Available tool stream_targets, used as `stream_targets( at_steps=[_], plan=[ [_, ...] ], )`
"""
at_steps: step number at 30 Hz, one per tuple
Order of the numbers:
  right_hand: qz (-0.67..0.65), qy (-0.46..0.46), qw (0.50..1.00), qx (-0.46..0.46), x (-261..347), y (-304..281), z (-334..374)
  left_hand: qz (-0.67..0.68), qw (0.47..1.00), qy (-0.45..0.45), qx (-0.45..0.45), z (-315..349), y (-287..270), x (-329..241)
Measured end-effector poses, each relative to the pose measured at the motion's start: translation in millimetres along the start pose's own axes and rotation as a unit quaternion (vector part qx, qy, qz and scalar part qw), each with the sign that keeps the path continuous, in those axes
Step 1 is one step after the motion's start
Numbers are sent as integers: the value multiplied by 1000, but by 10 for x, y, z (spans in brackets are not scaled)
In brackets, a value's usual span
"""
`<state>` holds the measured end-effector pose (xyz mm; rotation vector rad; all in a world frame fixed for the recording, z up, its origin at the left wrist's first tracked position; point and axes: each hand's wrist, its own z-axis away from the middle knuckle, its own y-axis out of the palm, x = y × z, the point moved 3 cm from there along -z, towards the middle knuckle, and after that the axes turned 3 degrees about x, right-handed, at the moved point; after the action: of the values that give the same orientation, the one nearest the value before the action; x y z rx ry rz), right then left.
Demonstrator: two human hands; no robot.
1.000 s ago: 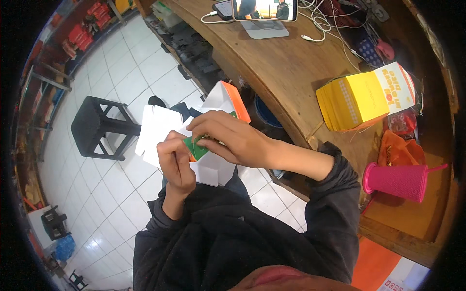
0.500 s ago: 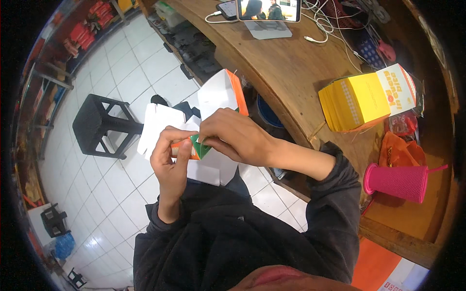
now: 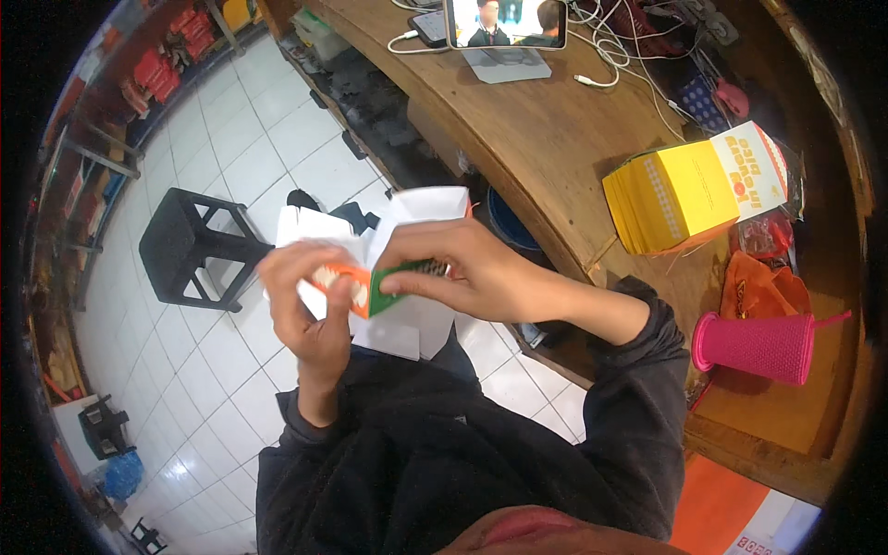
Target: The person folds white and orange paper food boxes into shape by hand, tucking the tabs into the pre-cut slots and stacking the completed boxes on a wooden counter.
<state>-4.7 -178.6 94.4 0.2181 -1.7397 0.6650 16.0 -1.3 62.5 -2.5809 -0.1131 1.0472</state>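
Wooden desk (image 3: pixel 555 129): passage is afforded over the stretch bounded by the phone (image 3: pixel 505 23), white cables (image 3: pixel 618 55) and yellow card stack (image 3: pixel 661 194); the near right is obstructed by a pink cup (image 3: pixel 754 348). Tiled floor (image 3: pixel 199 379), left: room is interrupted by a black stool (image 3: pixel 178 245). Gap between left hand (image 3: pixel 310 301) and right hand (image 3: pixel 462 268): bridged by an orange-and-green carton (image 3: pixel 381 294).

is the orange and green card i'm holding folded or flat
Folded, at least partly: its orange panel and green panel meet at a crease.

Green, orange and white carton (image 3: pixel 380 300), pink cup (image 3: pixel 754 348), black stool (image 3: pixel 174 246)
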Motion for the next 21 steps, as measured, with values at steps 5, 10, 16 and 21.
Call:
stream_targets(
  at_steps=[5,10,16,21],
  plan=[
    [-4,-57,995,-84,36,156,57,-27,988,4,-151,9,281,-132],
    [90,-36,995,2,104,184,85,157,984,-50,-66,269,439,166],
    [158,-157,943,-246,213,-151,139,274,955,-67,-97,29,162,188],
    [121,-109,971,-176,29,-205,22,343,933,-103,-36,131,170,176]
  ],
)
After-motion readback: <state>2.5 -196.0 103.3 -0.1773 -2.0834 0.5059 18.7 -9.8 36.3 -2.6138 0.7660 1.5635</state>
